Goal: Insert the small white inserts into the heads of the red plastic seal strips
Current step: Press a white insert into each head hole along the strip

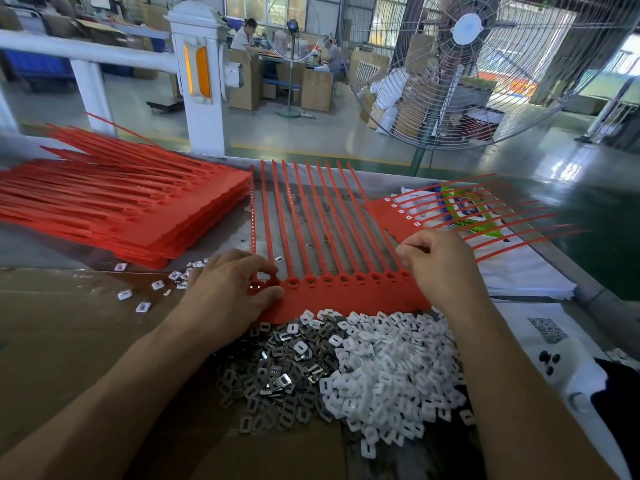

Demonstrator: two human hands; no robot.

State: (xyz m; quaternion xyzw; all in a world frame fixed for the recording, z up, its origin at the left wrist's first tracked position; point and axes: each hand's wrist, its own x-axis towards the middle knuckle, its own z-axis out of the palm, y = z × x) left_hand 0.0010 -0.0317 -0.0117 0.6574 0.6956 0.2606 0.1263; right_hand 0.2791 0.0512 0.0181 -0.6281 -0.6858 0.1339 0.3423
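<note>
A red sheet of joined seal strips lies in front of me, tails pointing away, its row of heads running left to right. My left hand pinches the sheet's left end around the leftmost heads, thumb and forefinger curled. My right hand rests at the sheet's right end with fingers curled; whatever it holds is hidden. Just below the sheet lies a heap of white inserts beside a heap of grey metal clips.
A tall stack of red strip sheets sits at the left. Another sheet with white inserts fitted lies at the right over white bags. Loose inserts are scattered on the cardboard. A large fan stands beyond the table.
</note>
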